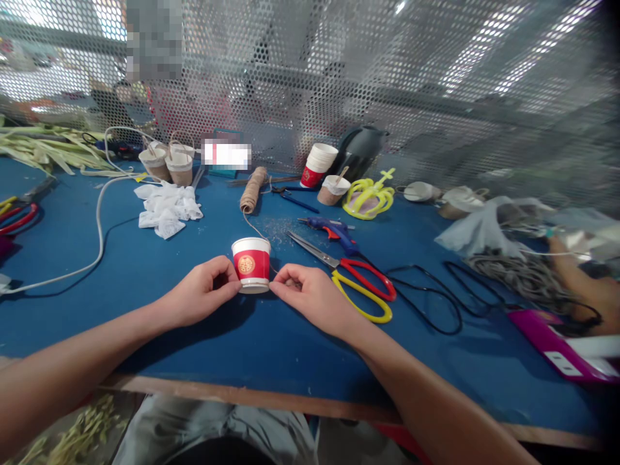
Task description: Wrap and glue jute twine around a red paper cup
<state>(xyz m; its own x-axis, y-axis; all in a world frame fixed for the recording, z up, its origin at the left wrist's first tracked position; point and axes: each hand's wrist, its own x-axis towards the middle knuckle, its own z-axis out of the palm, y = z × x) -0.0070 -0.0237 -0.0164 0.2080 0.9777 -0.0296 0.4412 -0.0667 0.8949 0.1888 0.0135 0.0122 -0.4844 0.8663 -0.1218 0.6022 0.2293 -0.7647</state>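
Note:
A red and white paper cup point(252, 261) with a gold emblem stands before me, its open rim facing up. My left hand point(213, 287) is closed in a pinch at the cup's lower left edge. At the lower right edge, my right hand point(303, 294) has thumb and forefinger pressed together on the twine. That twine runs from a brown twine spool point(252, 190) behind the cup and shows again by my right fingers. Scissors point(346, 271) with red and yellow handles lie beside my right wrist, close to a blue glue gun point(334, 231).
Twine-wrapped cups point(181, 169), white cloth scraps point(167, 206), stacked paper cups point(318, 165), pliers point(298, 197) and a yellow crown-shaped piece point(369, 197) stand or lie farther back. A purple power strip point(552, 342) and black cord are at right. Perforated metal mesh point(300, 77) rises behind the table.

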